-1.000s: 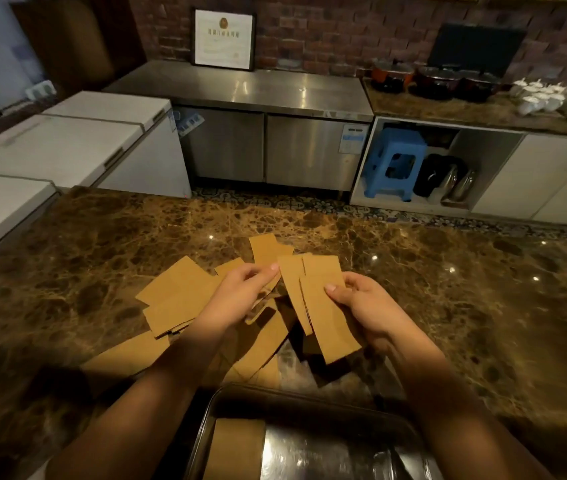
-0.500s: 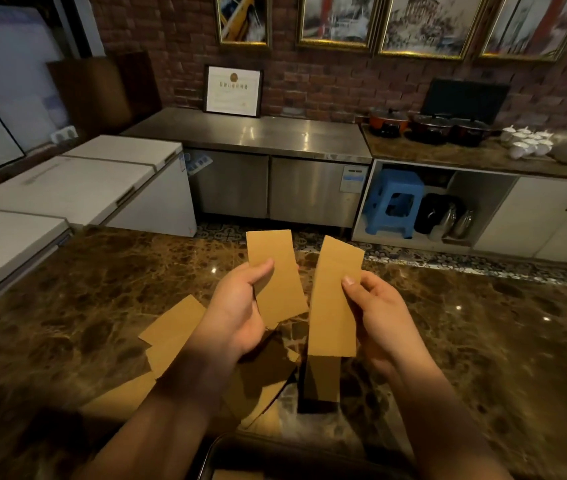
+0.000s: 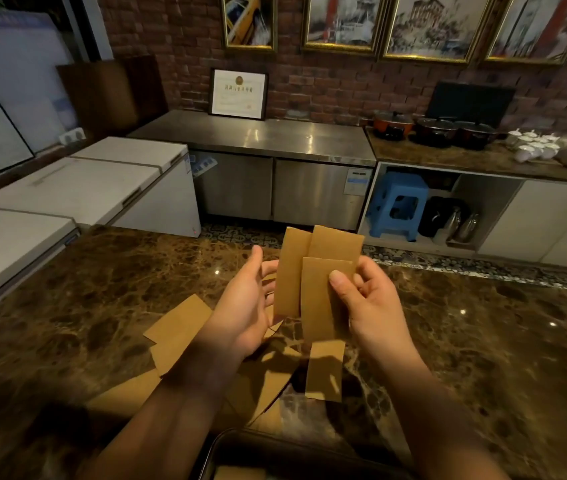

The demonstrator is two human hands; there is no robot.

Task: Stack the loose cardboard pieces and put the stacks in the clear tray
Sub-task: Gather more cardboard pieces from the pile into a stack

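Raised over the counter, my right hand [image 3: 368, 306] is shut on three tan cardboard pieces [image 3: 323, 299] fanned upright, thumb pressed on the front one. My left hand [image 3: 240, 306] is open beside them, thumb lifted clear, its fingers reaching behind the leftmost piece. Below the hands several loose cardboard pieces [image 3: 178, 327] lie scattered on the brown marble counter [image 3: 84, 306], one single piece [image 3: 325, 370] lying apart to the right. The clear tray [image 3: 211, 455] shows only its far rim at the bottom edge, with a cardboard stack [image 3: 240, 474] inside.
The counter's far edge runs just beyond the hands. Behind it are white chest freezers [image 3: 67, 188] on the left, a steel cabinet [image 3: 275, 188] in the middle and a blue stool [image 3: 396, 206] under a shelf on the right.
Both hands came up off the pile, each with cardboard. The left hand's piece has since joined the right hand's pieces, and the left thumb has let go.
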